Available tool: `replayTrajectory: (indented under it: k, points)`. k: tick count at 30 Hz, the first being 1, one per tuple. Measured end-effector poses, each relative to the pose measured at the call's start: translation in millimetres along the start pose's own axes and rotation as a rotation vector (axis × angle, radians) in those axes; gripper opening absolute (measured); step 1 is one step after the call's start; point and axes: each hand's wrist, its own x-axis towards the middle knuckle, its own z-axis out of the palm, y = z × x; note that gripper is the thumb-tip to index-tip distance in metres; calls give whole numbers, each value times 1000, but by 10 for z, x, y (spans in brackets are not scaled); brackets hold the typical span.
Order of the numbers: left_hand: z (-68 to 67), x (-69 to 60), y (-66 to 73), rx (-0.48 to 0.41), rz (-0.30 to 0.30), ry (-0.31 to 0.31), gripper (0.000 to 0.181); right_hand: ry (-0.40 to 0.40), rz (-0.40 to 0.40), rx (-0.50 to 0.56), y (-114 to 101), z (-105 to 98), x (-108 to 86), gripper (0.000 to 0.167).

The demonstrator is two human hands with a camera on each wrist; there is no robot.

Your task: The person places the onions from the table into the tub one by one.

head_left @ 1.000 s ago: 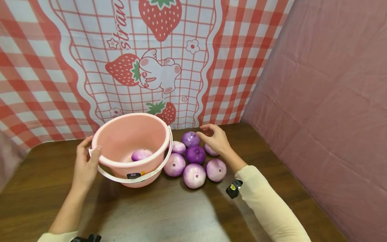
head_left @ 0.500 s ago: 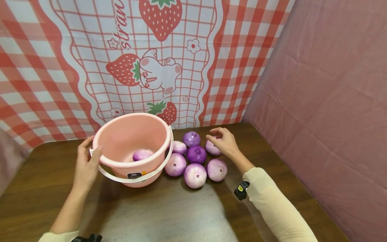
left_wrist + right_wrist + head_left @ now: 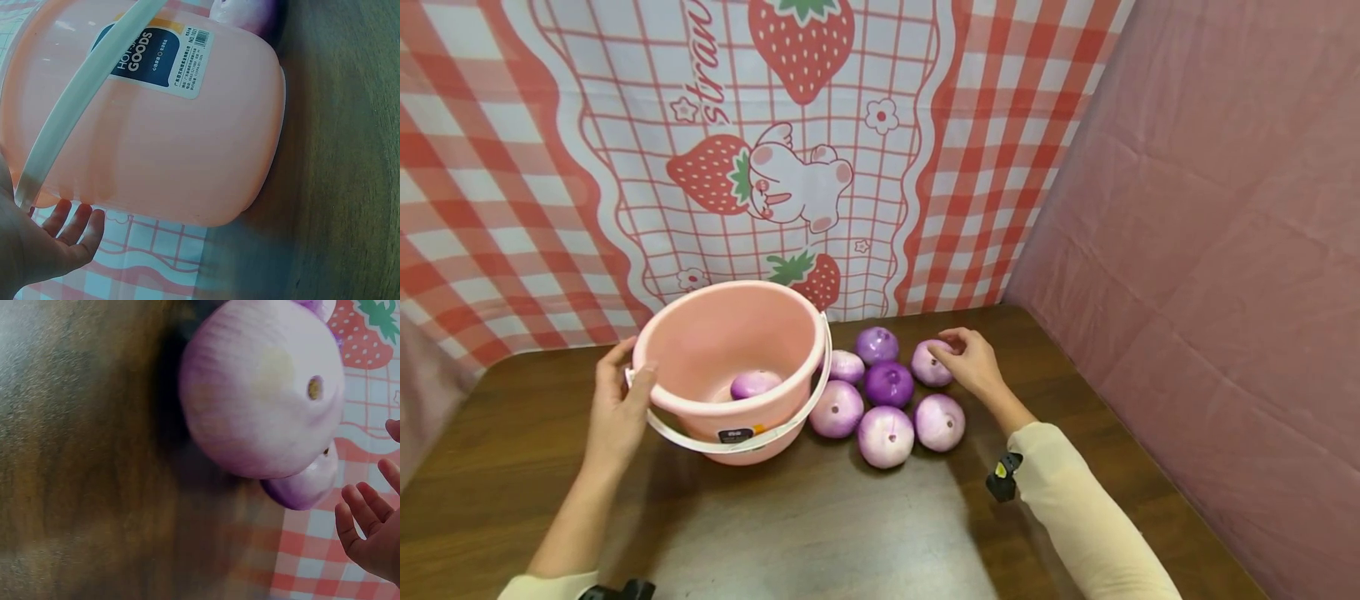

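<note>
My left hand (image 3: 615, 415) grips the pink bucket (image 3: 696, 333) at its left side, thumb over the rim and fingers outside. The left wrist view shows those fingers (image 3: 74, 226) along the bucket's wall. Inside the bucket lies one purple-and-white onion (image 3: 755, 384). On the table to the right, my right hand (image 3: 976, 367) is at an onion (image 3: 931, 364), thumb and fingers spread around its right side. The right wrist view has the fingers (image 3: 362, 509) apart, with a nearer onion (image 3: 262, 387) large in front.
Several more onions, among them a dark purple one (image 3: 889, 384), a pale one (image 3: 886, 437) and one at the right (image 3: 939, 423), cluster beside the bucket. The bucket's white handle (image 3: 692, 444) hangs at its front. A checked strawberry cloth (image 3: 880, 200) stands behind the wooden table (image 3: 820, 533).
My right hand has moved right, from above the far side of the cluster to the rightmost far onion, which is now uncovered. The left hand and bucket stay put.
</note>
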Motion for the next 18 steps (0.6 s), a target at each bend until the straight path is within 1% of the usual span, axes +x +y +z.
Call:
replayTrajectory:
  k: [7, 12, 18]
  points:
    - [-3, 2, 5, 14, 2, 0, 37, 6, 14, -30, 124, 44, -11, 42]
    - [5, 5, -1, 9, 5, 4, 37, 11, 53, -14, 181, 59, -12, 44]
    - [8, 3, -1, 11, -2, 8, 37, -1, 68, -15, 263, 75, -15, 48]
